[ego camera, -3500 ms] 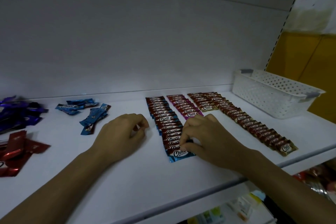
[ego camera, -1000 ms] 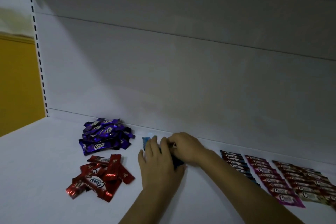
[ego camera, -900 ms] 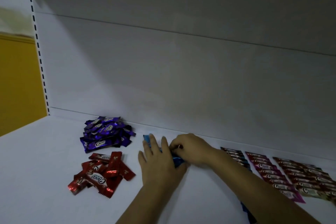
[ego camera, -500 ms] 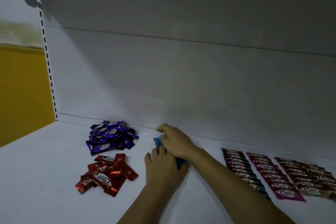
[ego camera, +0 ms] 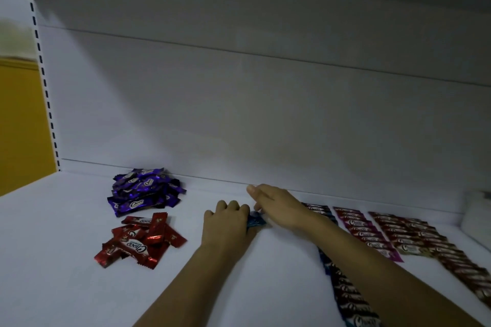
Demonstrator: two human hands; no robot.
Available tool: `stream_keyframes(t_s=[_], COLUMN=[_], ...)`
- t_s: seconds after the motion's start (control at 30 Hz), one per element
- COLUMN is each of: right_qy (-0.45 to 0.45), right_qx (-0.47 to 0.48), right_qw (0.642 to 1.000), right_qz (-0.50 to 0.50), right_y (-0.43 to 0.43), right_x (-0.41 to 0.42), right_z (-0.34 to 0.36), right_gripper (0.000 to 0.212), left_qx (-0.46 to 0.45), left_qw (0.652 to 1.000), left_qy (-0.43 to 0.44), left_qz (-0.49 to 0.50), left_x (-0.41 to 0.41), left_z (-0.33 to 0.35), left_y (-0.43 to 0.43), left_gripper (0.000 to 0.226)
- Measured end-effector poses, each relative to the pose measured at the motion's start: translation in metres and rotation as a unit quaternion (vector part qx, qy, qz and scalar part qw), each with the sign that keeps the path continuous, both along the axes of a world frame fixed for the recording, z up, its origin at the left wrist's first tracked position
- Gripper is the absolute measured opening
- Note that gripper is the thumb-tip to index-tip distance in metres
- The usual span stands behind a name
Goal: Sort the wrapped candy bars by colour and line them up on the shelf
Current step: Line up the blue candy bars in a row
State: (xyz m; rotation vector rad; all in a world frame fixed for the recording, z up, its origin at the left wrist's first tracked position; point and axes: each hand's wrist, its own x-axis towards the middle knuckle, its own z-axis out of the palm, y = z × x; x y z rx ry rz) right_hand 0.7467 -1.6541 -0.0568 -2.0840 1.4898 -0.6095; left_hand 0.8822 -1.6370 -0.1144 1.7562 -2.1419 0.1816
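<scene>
1. The left hand (ego camera: 225, 223) lies knuckles-up on the white shelf (ego camera: 53, 247); its fingers (ego camera: 233, 206) are bent and pressed side by side, and their tips are hidden.
2. The blue candy bars (ego camera: 255, 220) sit under those bent fingers, gripped against the shelf; a crumpled blue end pokes out on the fingers' right side, in the gap between the two hands.
3. The right hand (ego camera: 277, 203) reaches in from the right, just behind the left fingers; its fingers are stretched out loosely and a little apart, the topmost fingertip (ego camera: 251, 190) pointing left above the left knuckles; a lower one comes down to the blue wrappers, though blur hides whether it touches them.
4. Left of the left fingers, well apart, lies a loose red pile (ego camera: 140, 239); beyond it, towards the back panel (ego camera: 239, 114), lies a purple pile (ego camera: 143, 191).
5. Right of the right fingers run the laid-out rows; the blue row (ego camera: 345, 292) passes partly under the right forearm; next comes the pink row (ego camera: 366, 231); then the brown row (ego camera: 414, 236), which runs on towards the right edge.
6. A white basket (ego camera: 478, 215) shows blurred at the far right; a yellow wall (ego camera: 21, 127) stands past the shelf's left end.
</scene>
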Motion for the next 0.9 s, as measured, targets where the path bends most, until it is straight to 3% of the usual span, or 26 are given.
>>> stream_keyframes(t_s=[0.1,0.2,0.33,0.47,0.53,0.6,0.7,0.9], right_qy=[-0.037,-0.029,-0.061,-0.041,0.012,0.056,0.086,0.217], right_qx=[0.021,0.034,0.041,-0.049,-0.104,-0.142,-0.193,-0.171], right_qw=[0.999,0.999,0.997,0.998,0.994,0.986,0.975,0.961], right_qz=[-0.012,-0.009,0.004,-0.013,-0.044,-0.068,-0.065,0.022], right_y=[0.012,0.022,0.034,0.041,0.043,0.045,0.053,0.066], right_x=[-0.020,-0.033,-0.039,-0.037,-0.035,-0.036,-0.034,-0.017], right_z=[-0.007,-0.019,-0.030,-0.032,-0.031,-0.029,-0.025,-0.018], right_gripper=[0.050,0.026,0.036,0.031,0.022,0.027,0.012,0.025], left_qx=[-0.014,-0.032,-0.054,-0.062,-0.069,-0.064,-0.032,-0.010], left_qw=[0.998,0.990,0.981,0.983,0.987,0.989,0.976,0.931], left_qy=[-0.052,-0.118,-0.159,-0.135,-0.075,0.030,0.188,0.359], left_qz=[-0.033,-0.076,-0.096,-0.108,-0.121,-0.128,-0.109,-0.058], left_x=[-0.004,-0.011,-0.013,-0.009,-0.006,-0.002,0.003,0.005], left_z=[0.005,0.008,0.010,0.011,0.008,0.004,0.003,0.002], left_y=[0.005,0.010,0.012,0.014,0.014,0.012,0.007,-0.001], left_gripper=[0.043,0.039,0.031,0.028,0.023,0.019,0.018,0.014])
